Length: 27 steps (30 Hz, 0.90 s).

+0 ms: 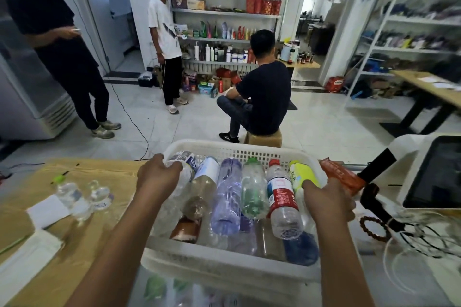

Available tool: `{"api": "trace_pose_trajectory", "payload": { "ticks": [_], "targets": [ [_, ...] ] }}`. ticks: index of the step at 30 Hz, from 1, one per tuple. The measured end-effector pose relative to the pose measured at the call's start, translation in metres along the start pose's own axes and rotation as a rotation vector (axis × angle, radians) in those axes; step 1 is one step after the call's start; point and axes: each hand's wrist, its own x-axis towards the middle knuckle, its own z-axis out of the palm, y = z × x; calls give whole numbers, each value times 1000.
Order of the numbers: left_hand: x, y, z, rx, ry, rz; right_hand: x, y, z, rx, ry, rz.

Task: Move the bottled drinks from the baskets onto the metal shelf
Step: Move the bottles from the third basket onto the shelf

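A white plastic basket (224, 266) is right in front of me, filled with several bottled drinks lying on their sides. Among them are a purple bottle (228, 194), a green-capped clear bottle (253, 189), a red-labelled bottle (282, 197) and a yellow-green bottle (300, 174). My left hand (157, 174) grips the basket's left rim. My right hand (329, 199) grips its right rim. More bottles (159, 286) show blurred below the basket. A stocked metal shelf (229, 11) stands at the far wall, and another metal shelf (424, 20) is at the right.
Three people are on the floor between me and the far shelf, one of them seated on a stool (264, 138). Two small bottles (74, 197) and papers lie on the wooden table at left. A screen device (436, 172), a bead bracelet (374, 228) and cables are at right.
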Motion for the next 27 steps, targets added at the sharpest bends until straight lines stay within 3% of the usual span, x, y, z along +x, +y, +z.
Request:
{"api": "trace_pose_trajectory", "payload": {
  "ticks": [8, 14, 18, 27],
  "targets": [
    [6, -6, -1, 2, -22, 86, -34, -22, 10, -26, 11, -221],
    [12, -1, 5, 346, -56, 175, -76, -58, 36, 103, -184, -479],
    [17, 1, 13, 597, -3, 221, -95, -67, 56, 3, -323, -506],
    [15, 10, 22, 933, -79, 238, -106, -68, 79, -456, -335, -535]
  ]
}}
